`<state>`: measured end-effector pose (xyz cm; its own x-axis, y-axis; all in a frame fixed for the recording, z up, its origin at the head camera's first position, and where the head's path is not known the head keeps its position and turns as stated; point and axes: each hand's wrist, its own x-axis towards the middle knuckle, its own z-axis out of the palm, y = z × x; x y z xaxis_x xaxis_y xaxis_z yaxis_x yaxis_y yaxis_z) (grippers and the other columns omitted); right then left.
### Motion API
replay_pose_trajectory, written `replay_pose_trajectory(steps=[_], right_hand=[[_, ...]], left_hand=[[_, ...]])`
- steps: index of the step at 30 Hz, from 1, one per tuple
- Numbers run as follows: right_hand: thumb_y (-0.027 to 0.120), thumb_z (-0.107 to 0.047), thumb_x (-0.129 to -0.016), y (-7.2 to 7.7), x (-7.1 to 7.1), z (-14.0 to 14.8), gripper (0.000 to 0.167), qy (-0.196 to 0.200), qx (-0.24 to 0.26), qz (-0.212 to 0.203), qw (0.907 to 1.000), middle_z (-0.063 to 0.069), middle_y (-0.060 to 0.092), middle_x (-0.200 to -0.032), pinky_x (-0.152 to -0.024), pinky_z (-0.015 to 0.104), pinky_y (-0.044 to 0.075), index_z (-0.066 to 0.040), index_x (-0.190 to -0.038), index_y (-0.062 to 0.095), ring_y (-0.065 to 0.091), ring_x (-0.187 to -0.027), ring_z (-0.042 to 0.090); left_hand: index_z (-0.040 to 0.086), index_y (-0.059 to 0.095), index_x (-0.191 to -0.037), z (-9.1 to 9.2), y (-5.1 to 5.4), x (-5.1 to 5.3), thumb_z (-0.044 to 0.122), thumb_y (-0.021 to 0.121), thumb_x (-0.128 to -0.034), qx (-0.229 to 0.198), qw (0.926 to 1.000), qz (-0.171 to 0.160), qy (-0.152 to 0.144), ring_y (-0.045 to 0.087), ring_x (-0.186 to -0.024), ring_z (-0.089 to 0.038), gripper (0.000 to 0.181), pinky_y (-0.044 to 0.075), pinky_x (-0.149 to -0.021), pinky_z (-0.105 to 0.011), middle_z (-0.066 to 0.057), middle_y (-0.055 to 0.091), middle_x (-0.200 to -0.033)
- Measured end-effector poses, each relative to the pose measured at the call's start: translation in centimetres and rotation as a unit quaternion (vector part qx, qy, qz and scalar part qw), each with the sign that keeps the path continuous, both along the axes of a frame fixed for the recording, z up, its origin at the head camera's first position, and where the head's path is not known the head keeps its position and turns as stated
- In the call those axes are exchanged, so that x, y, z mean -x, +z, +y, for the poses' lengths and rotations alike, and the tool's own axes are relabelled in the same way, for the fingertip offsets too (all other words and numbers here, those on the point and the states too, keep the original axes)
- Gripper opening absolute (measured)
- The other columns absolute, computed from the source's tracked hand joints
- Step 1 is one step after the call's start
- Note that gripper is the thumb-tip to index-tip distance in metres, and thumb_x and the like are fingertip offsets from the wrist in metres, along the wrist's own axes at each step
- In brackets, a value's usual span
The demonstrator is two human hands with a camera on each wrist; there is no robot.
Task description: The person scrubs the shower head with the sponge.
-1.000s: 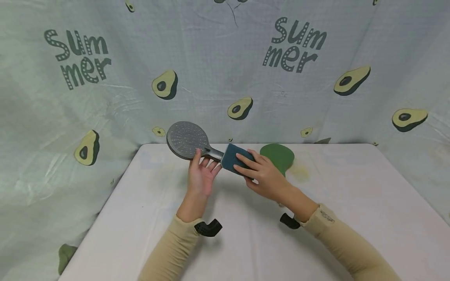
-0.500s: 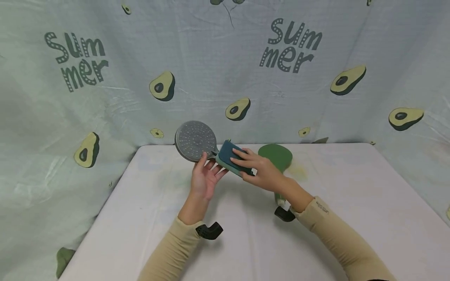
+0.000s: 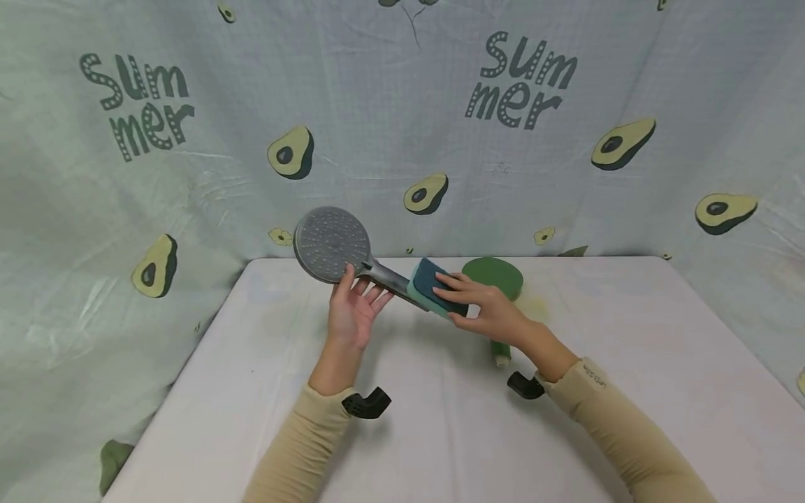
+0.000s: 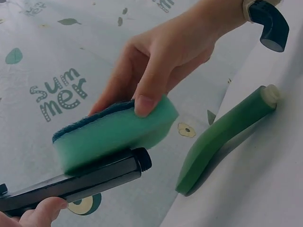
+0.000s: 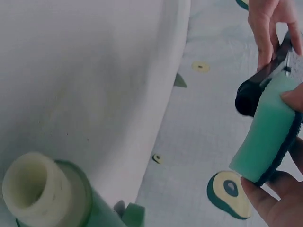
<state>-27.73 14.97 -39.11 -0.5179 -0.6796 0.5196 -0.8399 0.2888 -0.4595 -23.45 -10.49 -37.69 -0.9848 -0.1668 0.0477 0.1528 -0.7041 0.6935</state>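
In the head view my left hand (image 3: 352, 314) holds a grey shower head (image 3: 332, 244) by its neck, above the table, with the nozzle face toward me. My right hand (image 3: 493, 307) grips a sponge (image 3: 434, 283), green foam with a dark blue scouring layer. The foam side lies against the lower part of the shower head's handle (image 4: 94, 183), near its threaded end, in the left wrist view. Thumb and fingers pinch the sponge (image 5: 267, 135) from its edges in the right wrist view. Behind the right hand lies a green shower head (image 3: 493, 276), partly hidden by it.
The white-covered table (image 3: 428, 433) stretches out under both arms. A curtain (image 3: 365, 84) printed with avocados and lettering hangs behind its far edge. The green shower head's pale hollow end (image 5: 33, 187) shows close to the right wrist camera.
The sponge slid up the handle toward the head half a second ago and is now back near the handle's end. The grey shower head shifted right, then left again.
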Motion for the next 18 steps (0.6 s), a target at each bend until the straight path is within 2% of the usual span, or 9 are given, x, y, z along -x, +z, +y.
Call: replay_pose_trajectory(steps=[6, 11, 15, 18], right_hand=[[0.076, 0.002, -0.088, 0.6, 0.2, -1.7, 0.047, -0.005, 0.002, 0.032, 0.9995, 0.023, 0.051, -0.149, -0.103, 0.056, 0.046, 0.001, -0.134, 0.066, 0.041, -0.139, 0.050], [0.074, 0.002, -0.090, 1.6, 0.3, -3.0, 0.047, 0.010, 0.006, 0.042, 0.9991, 0.022, 0.049, -0.150, -0.106, 0.055, 0.044, 0.001, -0.136, 0.065, 0.037, -0.142, 0.049], [0.072, 0.004, -0.090, 1.7, 0.4, -3.1, 0.046, 0.024, 0.006, 0.036, 0.9991, 0.026, 0.048, -0.149, -0.106, 0.054, 0.043, 0.003, -0.136, 0.064, 0.035, -0.143, 0.049], [0.071, 0.006, -0.089, 1.9, 0.5, -2.5, 0.046, 0.030, 0.012, 0.021, 0.9992, 0.025, 0.050, -0.149, -0.106, 0.056, 0.043, 0.003, -0.135, 0.065, 0.036, -0.143, 0.048]], left_hand=[[0.008, 0.036, -0.148, 0.7, -0.7, 0.3, 0.029, 0.040, -0.1114, 0.012, 0.9997, 0.006, -0.020, 0.069, -0.105, -0.028, 0.043, 0.058, -0.084, -0.042, -0.010, 0.063, -0.122], [0.008, 0.029, -0.154, 1.2, -1.1, 0.1, 0.031, 0.039, -0.1116, 0.016, 0.9988, 0.008, -0.046, 0.070, -0.104, -0.026, 0.049, 0.058, -0.084, -0.042, -0.013, 0.060, -0.126], [0.007, 0.028, -0.154, 1.2, -0.9, 0.0, 0.029, 0.039, -0.1119, 0.023, 0.9986, 0.010, -0.047, 0.072, -0.100, -0.025, 0.049, 0.059, -0.081, -0.040, -0.014, 0.061, -0.124], [0.007, 0.029, -0.154, 0.8, -0.4, 0.0, 0.030, 0.040, -0.1120, 0.028, 0.9989, 0.014, -0.036, 0.072, -0.101, -0.025, 0.049, 0.060, -0.081, -0.040, -0.016, 0.061, -0.127]])
